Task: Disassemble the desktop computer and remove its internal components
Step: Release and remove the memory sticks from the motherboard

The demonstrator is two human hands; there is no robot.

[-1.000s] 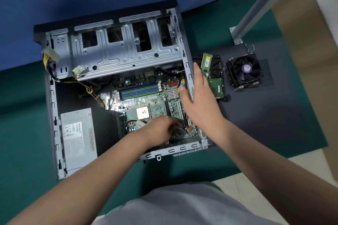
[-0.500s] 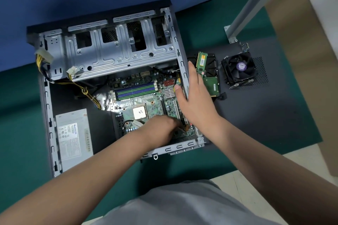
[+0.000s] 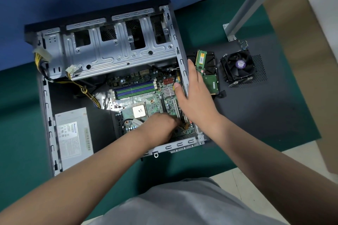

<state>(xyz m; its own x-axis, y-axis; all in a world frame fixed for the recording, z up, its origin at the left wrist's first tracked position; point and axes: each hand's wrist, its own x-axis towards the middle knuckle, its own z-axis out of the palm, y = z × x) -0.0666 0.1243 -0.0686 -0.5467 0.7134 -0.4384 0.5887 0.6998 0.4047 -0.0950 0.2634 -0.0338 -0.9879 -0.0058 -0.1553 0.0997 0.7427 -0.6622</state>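
Metal case: one open desktop computer case [image 3: 117,49] lies on its side on the green mat [image 3: 16,133], side panel off.
Motherboard: one green motherboard [image 3: 146,100] inside the case, with one bare processor [image 3: 139,111] and four empty memory slots [image 3: 135,88].
Power supply: one grey power supply [image 3: 73,137] in the left part of the case.
Removed parts: one cooler fan [image 3: 237,66], one memory stick [image 3: 200,59] and one hard drive [image 3: 212,76], on the dark panel [image 3: 265,107] to the right of the case.
Left hand [image 3: 161,127]: curled down on the near corner of the motherboard; I cannot tell whether it grasps anything.
Right hand [image 3: 193,95]: fingers straight, resting over the right wall of the case, thumb inside.
Hidden: the left fingertips and the board under both hands.
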